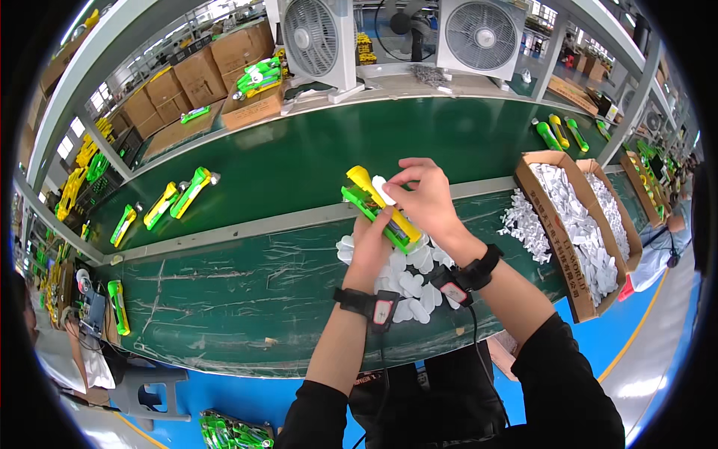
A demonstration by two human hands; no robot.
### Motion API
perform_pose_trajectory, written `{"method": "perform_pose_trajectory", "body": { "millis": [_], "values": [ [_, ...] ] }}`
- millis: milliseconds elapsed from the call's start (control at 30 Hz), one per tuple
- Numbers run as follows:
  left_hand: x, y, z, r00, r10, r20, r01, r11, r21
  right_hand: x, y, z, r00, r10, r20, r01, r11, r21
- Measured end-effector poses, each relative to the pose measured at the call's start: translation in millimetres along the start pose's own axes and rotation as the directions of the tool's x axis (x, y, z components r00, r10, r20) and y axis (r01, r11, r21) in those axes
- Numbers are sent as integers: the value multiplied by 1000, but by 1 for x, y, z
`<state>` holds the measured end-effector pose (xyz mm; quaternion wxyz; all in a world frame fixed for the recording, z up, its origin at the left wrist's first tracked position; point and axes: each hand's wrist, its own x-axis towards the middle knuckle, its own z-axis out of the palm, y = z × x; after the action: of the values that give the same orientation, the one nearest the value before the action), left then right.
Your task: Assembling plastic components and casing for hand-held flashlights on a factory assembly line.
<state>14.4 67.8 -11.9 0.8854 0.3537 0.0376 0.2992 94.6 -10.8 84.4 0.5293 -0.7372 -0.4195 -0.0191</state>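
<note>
My left hand (pixel 369 241) is closed around a long green-and-yellow plastic housing (pixel 402 229), held tilted above the near work surface. The housing looks split, with a yellow part along its green shell. A small white oval piece (pixel 384 191) sits at its upper end, pinched between the fingers of my right hand (pixel 428 196). Whether this piece touches the housing I cannot tell. Under my hands lies a loose pile of flat white rounded pieces (pixel 410 284). Black straps with small modules circle both my wrists.
A cardboard box (pixel 557 232) of small white parts stands at the right, with more parts spilled beside it. Across the green conveyor belt (pixel 299 146) lie several green-and-yellow housings (pixel 193 191). Two white box fans (pixel 482 36) stand behind. A grey stool (pixel 153 393) is at lower left.
</note>
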Motion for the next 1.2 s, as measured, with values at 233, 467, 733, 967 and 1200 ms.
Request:
{"method": "perform_pose_trajectory", "body": {
  "millis": [233, 467, 733, 967, 1200],
  "values": [
    [-3, -2, -6, 1000, 16, -19, -15, 1000, 19, -12, -11, 38, 1000, -9, -14, 5, 972, -236],
    [-6, 1, 6, 996, 94, 9, -94, 986, 135, -19, 1, 50, 997, -63, -40, 51, 964, -263],
    [-4, -10, -22, 1000, -1, -6, -1, 958, -288, -36, -10, 61, 971, -238, -15, 223, 927, -303],
    [-5, 6, -2, 997, 9, -81, -5, 999, 42, -35, 15, -4, 969, 86, 233, -56, 990, -131],
    [-6, 12, -5, 994, -46, 100, 54, 996, -76, -29, 24, -25, 813, 350, 465, -509, 814, 278]
  ]
}}
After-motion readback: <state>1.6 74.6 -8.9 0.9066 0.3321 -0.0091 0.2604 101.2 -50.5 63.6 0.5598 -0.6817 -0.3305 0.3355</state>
